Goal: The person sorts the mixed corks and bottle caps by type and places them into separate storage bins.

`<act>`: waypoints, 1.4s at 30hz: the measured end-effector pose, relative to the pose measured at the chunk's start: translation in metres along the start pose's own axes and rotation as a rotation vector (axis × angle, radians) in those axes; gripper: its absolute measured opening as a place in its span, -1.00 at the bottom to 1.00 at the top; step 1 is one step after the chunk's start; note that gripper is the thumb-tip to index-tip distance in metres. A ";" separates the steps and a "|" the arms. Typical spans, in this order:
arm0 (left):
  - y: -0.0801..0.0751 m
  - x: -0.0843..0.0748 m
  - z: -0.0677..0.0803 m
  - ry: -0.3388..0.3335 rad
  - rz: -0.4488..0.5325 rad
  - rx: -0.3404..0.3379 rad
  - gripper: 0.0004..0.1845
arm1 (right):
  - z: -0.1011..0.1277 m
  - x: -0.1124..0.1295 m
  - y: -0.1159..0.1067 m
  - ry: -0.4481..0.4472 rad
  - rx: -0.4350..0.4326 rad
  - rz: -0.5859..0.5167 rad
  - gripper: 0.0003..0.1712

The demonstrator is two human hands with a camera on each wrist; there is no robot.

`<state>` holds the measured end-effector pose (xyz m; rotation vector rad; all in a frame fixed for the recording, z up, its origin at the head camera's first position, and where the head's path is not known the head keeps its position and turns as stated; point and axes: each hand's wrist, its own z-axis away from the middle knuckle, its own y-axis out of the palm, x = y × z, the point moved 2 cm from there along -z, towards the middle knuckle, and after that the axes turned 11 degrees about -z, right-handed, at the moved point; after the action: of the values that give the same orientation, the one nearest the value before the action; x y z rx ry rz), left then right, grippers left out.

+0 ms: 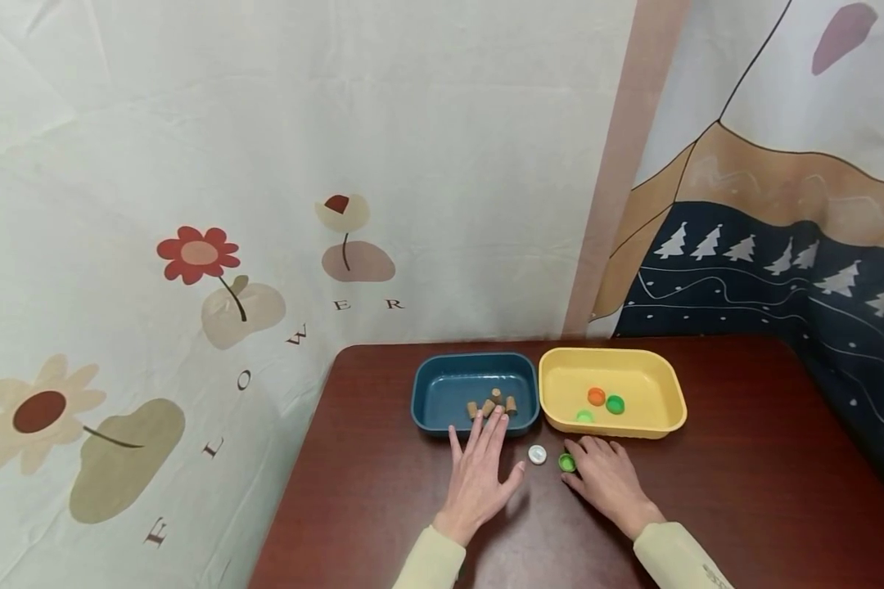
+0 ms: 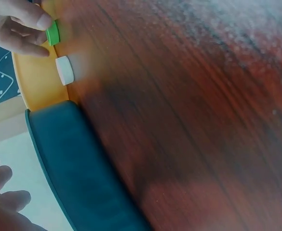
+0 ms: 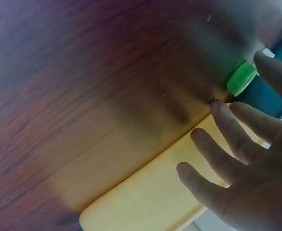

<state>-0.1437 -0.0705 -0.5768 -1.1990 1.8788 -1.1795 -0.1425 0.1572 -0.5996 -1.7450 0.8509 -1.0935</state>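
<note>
My left hand (image 1: 479,474) reaches over the front rim of a blue tray (image 1: 427,401), fingers straight and spread, nothing in its grasp. Just beyond its fingertips, several small brown cork stoppers (image 1: 496,395) lie inside that tray. On the table, my right hand (image 1: 606,478) has its thumb and forefinger on either side of a green bottle cap (image 1: 566,463). The right wrist view shows a gap between the forefinger and this cap (image 3: 242,78), while the thumb tip is right at its edge. Between the hands lies a white cap (image 1: 537,455), also visible in the left wrist view.
A yellow tray (image 1: 666,409) stands against the blue one's right side, holding an orange cap (image 1: 596,397), a dark green cap (image 1: 615,404) and a light green cap (image 1: 584,416). Both trays are on a dark red-brown wooden table (image 1: 751,458), with a printed cloth (image 1: 471,204) behind it.
</note>
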 end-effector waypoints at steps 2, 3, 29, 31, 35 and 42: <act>-0.001 0.000 0.001 0.000 0.004 -0.001 -0.21 | 0.000 0.000 0.001 -0.003 0.001 0.020 -0.51; -0.001 0.000 0.001 -0.002 0.007 0.000 -0.21 | 0.000 0.000 0.001 -0.003 0.005 0.026 -0.55; 0.008 -0.004 -0.003 -0.001 -0.016 0.037 -0.23 | 0.014 0.006 -0.027 -0.071 -0.134 -0.088 -0.64; 0.009 -0.005 -0.004 -0.002 -0.019 0.049 -0.23 | 0.014 0.007 -0.031 -0.075 -0.150 -0.096 -0.63; 0.012 -0.007 -0.006 -0.003 -0.009 0.079 -0.23 | 0.013 0.008 -0.041 -0.075 -0.180 -0.121 -0.60; 0.014 -0.012 -0.009 0.013 0.001 0.069 -0.23 | 0.008 0.005 -0.053 -0.028 -0.234 -0.165 -0.51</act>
<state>-0.1518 -0.0533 -0.5849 -1.1552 1.8331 -1.2437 -0.1286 0.1753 -0.5515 -2.0506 0.8577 -1.1084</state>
